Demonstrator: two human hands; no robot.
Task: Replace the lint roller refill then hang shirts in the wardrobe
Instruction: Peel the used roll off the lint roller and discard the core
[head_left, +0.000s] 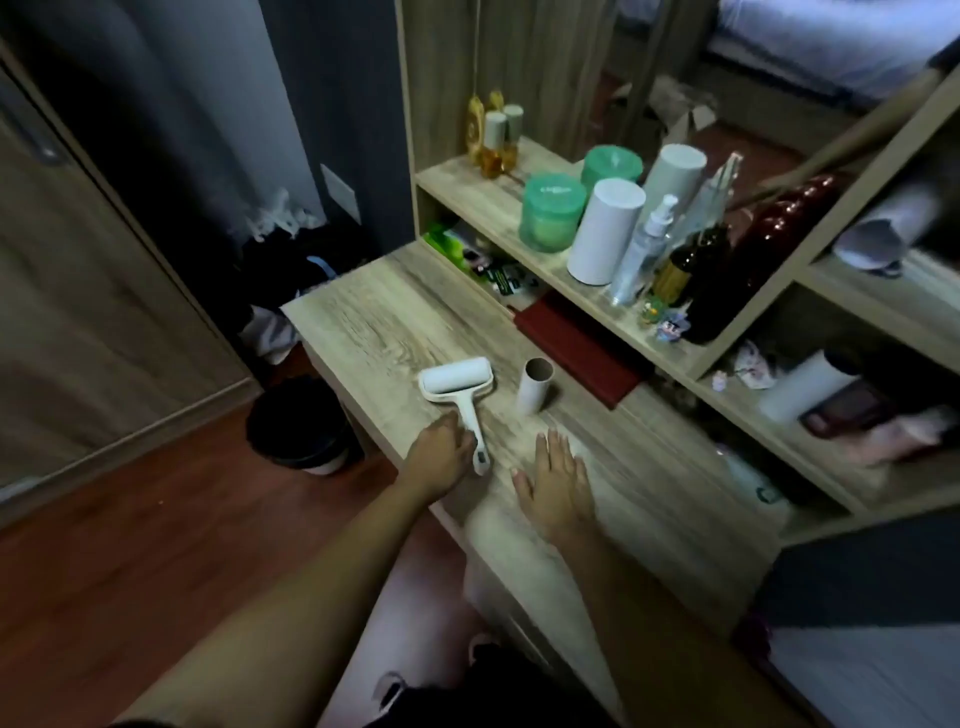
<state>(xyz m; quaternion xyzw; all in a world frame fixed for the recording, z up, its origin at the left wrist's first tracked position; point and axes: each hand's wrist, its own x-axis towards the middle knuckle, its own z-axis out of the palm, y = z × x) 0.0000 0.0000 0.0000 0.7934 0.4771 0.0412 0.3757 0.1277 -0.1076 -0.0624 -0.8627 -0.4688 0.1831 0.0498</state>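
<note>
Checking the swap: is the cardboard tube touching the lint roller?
Apart. The head view shows bare desk between the upright cardboard tube and the lint roller.

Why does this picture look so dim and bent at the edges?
Head view: dim room light, with the floor and left corner in shadow; the wide lens bows the shelf unit; the lint roller is fairly sharp; both forearms blur toward the bottom.

Lint roller (457, 387): white plastic frame, white sticky roll mounted in head, lying flat on wooden desk near its left edge; head pointing away from person, handle pointing back toward near edge, grey tip at handle end. Empty cardboard core (535, 385): plain brown-grey tube, standing upright on one end, open top visible, just right of roller head, not touching it.
</note>
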